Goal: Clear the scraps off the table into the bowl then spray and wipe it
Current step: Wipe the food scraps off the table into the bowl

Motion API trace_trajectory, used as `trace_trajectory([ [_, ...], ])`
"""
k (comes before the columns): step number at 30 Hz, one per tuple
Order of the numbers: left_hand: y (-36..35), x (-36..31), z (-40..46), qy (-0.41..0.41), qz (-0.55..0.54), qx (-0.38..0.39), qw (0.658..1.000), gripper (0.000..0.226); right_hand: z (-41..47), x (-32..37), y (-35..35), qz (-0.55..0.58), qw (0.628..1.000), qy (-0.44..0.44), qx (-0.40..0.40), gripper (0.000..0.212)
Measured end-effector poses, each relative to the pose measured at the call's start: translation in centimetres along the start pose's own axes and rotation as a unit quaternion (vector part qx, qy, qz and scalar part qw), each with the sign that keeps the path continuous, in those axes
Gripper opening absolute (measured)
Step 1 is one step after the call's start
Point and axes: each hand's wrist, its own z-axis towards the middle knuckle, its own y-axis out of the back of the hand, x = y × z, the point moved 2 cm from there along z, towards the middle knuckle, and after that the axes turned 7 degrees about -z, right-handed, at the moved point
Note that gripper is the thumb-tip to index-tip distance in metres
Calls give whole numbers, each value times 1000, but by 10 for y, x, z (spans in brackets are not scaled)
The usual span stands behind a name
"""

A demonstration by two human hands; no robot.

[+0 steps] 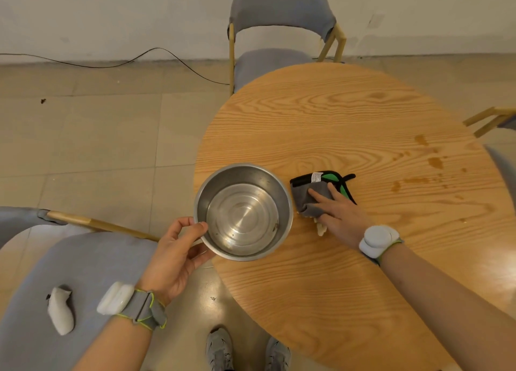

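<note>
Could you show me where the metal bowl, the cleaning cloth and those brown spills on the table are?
Metal bowl [242,211]: head view, on its shiny inner bottom.
Cleaning cloth [318,187]: head view, on the grey fabric just beyond the fingertips.
Brown spills [435,162]: head view, on the largest stain on the wood.

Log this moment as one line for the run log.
left hand grips bowl rim at table edge | right hand presses cloth onto scraps
</note>
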Motion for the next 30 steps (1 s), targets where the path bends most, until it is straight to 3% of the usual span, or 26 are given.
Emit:
trace_trajectory([
  [6,-4,4,-1,9,12,1,1000,25,-47,5,-32,21,999,12,-26,46],
  [10,-7,6,-1,12,19,-6,1000,11,-78,6,-57,3,999,18,-27,46],
  [15,-9,8,0,23,21,-4,1000,10,-112,6,-82,4,999,23,-27,61],
  [19,-9,8,2,25,18,4,1000,23,-118,4,-90,7,999,23,-42,59],
  [24,-9,8,3,25,18,3,1000,17,-118,5,-87,17,998,25,-51,53],
  [27,-9,7,2,20,17,2,1000,16,-119,9,-72,136,989,11,-60,43],
  [30,-7,5,0,17,19,-5,1000,8,-117,6,-49,369,919,-80,-117,43],
])
